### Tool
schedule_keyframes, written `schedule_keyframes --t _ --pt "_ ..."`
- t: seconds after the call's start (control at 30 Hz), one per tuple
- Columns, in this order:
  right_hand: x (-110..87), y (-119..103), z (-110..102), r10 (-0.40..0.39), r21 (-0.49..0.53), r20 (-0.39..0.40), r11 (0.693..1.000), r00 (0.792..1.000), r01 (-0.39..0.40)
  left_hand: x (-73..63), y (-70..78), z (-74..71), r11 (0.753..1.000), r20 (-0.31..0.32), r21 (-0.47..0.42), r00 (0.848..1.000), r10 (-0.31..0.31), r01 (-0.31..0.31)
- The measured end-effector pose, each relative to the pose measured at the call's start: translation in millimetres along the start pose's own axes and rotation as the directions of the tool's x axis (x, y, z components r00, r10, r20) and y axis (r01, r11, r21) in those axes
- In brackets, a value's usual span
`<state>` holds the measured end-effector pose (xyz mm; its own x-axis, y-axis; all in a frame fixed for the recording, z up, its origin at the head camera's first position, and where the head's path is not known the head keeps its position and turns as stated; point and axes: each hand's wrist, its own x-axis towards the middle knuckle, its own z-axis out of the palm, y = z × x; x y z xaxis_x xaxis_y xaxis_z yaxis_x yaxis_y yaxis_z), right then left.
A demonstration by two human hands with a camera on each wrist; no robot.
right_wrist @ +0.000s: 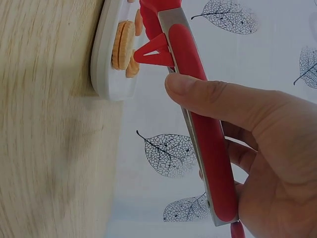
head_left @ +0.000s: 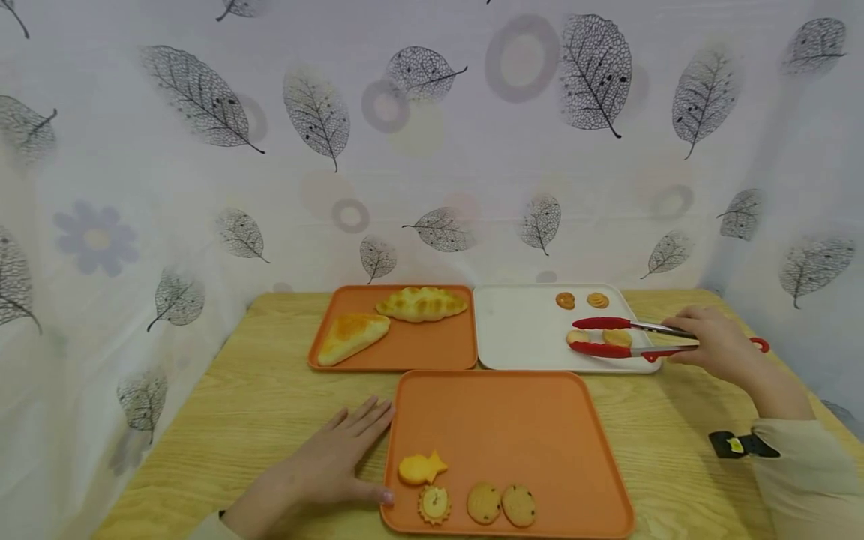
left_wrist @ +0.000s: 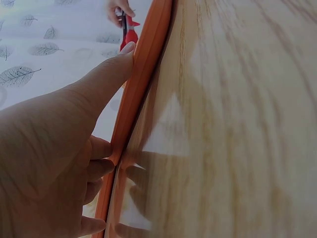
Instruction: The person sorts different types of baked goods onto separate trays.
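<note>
While left hand (head_left: 334, 461) touches tray (head_left: 506, 427), right (head_left: 718, 349) grips tongs (right_wrist: 210, 144).

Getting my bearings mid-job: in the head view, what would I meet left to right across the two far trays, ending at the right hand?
Triangular pastry, ridged long bread, small brown cookie at the back, swirled cookie, right hand. The red tongs overlap several, so left out.

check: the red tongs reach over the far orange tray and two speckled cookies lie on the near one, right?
Not quite: the head view shows the red tongs reaching over the white tray; two speckled cookies do lie on the near orange tray.
</note>
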<state>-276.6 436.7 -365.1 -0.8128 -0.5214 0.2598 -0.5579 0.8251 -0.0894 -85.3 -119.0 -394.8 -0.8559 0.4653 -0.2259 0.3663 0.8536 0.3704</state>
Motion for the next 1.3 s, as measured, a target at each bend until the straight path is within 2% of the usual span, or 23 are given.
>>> schedule_keyframes --t 0.13,0.37,0.6,0.8,0.9,1.07,1.3 --pt "0.5 -1 -2 0.003 -0.004 0.008 1.000 1.000 -0.003 0.3 -1.0 -0.2 1.000 0.000 -0.007 1.000 -0.002 0.002" --pt "2.8 -8 -7 -0.047 0.013 -0.057 0.999 0.997 0.048 0.9 -1.9 -1.4 1.000 0.011 -0.020 1.000 -0.004 0.004" --pt "6.8 -30 -17 -0.130 0.012 -0.117 0.991 0.985 0.132 1.9 -2.3 -2.2 1.000 0.012 -0.027 1.000 -0.002 0.002" --pt "10.8 -53 -22 -0.196 0.043 -0.135 0.978 0.971 0.204 1.7 -3.4 -2.3 1.000 0.007 -0.023 1.000 0.005 -0.004" --pt "12.5 -65 -23 -0.241 0.059 -0.157 0.966 0.958 0.253 1.4 -3.3 -2.9 1.000 0.004 -0.020 1.000 0.009 -0.009" --pt "15.6 -86 -23 -0.337 0.077 -0.203 0.930 0.919 0.359 1.2 -3.0 -3.3 1.000 0.004 -0.022 1.000 0.009 -0.009" --pt "19.4 -115 -19 -0.441 0.094 -0.213 0.879 0.872 0.468 1.4 -4.1 -2.3 1.000 -0.002 -0.013 1.000 0.012 -0.012"
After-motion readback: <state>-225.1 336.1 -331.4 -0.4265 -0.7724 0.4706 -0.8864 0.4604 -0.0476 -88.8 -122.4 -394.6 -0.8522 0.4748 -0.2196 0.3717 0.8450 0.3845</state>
